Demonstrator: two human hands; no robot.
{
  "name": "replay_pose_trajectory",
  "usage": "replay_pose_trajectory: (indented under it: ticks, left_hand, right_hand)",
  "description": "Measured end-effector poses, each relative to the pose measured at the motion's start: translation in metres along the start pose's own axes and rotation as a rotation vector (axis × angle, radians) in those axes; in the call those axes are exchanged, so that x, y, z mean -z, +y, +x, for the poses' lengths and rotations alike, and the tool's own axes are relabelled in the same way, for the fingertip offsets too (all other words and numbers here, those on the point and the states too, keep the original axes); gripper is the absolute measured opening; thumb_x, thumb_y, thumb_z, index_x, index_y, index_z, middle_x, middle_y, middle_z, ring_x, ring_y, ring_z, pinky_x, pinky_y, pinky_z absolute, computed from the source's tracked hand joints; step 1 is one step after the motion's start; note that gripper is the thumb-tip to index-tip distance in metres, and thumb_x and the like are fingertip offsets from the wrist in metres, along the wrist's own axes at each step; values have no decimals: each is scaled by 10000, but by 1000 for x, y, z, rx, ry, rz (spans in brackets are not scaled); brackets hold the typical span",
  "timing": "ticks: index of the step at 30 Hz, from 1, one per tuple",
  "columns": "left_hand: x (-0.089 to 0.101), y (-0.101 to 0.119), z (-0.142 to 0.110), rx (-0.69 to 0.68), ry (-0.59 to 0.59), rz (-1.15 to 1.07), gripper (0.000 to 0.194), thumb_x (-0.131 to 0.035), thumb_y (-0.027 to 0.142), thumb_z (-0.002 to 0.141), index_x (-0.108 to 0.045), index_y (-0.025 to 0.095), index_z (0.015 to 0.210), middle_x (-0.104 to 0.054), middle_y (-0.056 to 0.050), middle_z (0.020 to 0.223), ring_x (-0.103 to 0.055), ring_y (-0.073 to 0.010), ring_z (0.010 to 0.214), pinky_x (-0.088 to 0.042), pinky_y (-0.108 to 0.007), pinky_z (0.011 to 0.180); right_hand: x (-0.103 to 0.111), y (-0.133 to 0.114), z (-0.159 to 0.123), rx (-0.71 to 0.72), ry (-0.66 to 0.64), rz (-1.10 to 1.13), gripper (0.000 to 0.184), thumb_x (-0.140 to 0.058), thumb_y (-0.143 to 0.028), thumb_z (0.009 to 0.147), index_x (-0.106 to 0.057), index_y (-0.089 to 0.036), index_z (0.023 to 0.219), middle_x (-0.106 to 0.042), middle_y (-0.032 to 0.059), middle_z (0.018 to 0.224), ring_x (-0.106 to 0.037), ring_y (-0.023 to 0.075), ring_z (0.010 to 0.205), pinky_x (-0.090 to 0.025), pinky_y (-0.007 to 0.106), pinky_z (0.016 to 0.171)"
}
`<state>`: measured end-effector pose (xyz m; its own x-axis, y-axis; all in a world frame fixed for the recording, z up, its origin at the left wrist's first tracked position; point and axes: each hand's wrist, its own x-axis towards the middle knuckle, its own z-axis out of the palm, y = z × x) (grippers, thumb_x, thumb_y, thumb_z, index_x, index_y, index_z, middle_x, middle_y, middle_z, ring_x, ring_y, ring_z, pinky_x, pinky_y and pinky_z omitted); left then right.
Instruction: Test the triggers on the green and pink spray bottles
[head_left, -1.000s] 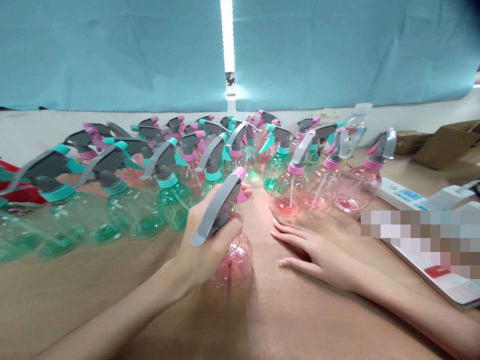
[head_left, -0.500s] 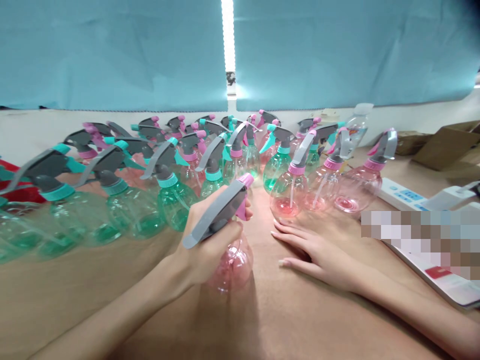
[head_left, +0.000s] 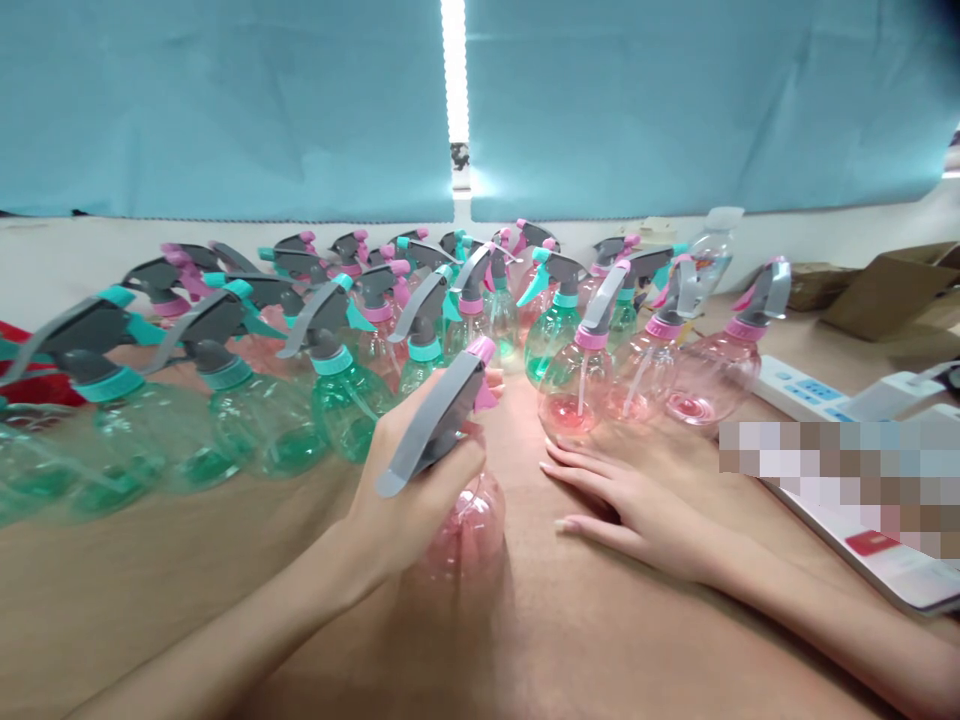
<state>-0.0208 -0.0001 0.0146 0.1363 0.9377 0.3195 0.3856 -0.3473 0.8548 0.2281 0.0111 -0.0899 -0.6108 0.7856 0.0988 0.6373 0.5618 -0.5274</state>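
My left hand (head_left: 409,490) is wrapped round the neck of a pink spray bottle (head_left: 469,530) that stands on the brown table (head_left: 225,560). Its grey trigger head (head_left: 435,420) with a pink nozzle sticks up above my fingers. My right hand (head_left: 630,505) lies flat on the table to the right of the bottle, fingers stretched out, holding nothing. Just beyond its fingertips stand pink spray bottles (head_left: 577,395).
Several green spray bottles (head_left: 262,420) and pink ones crowd the far and left part of the table. White power strips (head_left: 806,390) and a white device (head_left: 885,565) lie at the right. Cardboard boxes (head_left: 889,290) sit at the far right. Blue curtains (head_left: 225,100) hang behind.
The pink bottle in my left hand tipped a little and came back; its trigger head shifted slightly. My right hand has stayed flat on the table.
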Motion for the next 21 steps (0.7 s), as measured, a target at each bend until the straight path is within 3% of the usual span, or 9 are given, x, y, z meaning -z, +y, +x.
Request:
replay_pose_trajectory:
  ticks: [7,14,21]
  left_hand:
    - [0,-2,0,-18,9,-14,112,-555,164,718,-577,250,786,-595,35,611,-568,-170,526,-448,-299,481]
    - [-2,-5,-3,13,49,0,167,-564,170,721,-607,253,858,-605,39,599,-591,-177,538,-467,-297,473]
    - [-2,-1,-2,14,11,-1,185,-570,147,708,-619,262,844,-598,39,586,-567,-170,530,-470,-292,479]
  right_hand:
    - [0,0,0,8,1,7,625,-536,-549,933,-432,-245,1469,-343,82,1559,-327,318,1429,-316,527,1152]
    - [0,0,0,0,9,4,629,-536,-560,929,-432,-254,1468,-347,78,1558,-327,317,1429,-323,532,1147]
    - [0,0,0,-8,-7,-3,637,-528,-566,931,-429,-239,1470,-339,80,1562,-312,310,1437,-309,530,1156]
